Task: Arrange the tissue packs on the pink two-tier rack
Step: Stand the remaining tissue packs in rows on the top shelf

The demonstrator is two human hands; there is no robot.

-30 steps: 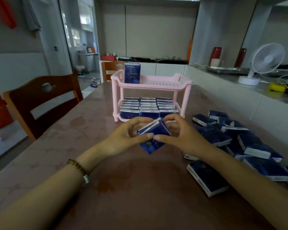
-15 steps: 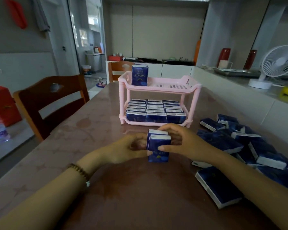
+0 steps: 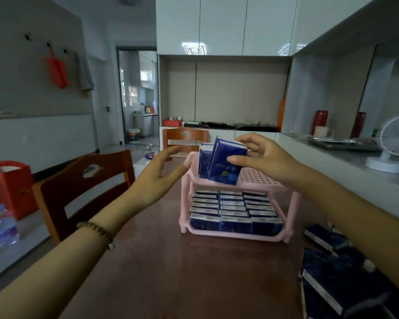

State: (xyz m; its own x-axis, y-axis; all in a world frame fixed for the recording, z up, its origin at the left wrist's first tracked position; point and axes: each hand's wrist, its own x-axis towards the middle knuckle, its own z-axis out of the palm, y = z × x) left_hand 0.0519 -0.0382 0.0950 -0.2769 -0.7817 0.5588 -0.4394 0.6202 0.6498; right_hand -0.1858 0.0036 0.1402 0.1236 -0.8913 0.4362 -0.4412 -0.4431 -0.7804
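Blue tissue pack [image 3: 226,165], tilted, glossy

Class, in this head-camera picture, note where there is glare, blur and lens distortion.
Head view: glare from a ceiling light shines on the glossy upper cabinets; the loose tissue packs at lower right are dim and smeared; the wide lens bows the counter edge and wall lines near the borders; the pack in the right hand looks fairly sharp.

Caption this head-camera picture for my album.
Right hand holds tilted tissue packs at the pink rack's top tier; left hand open beside it.
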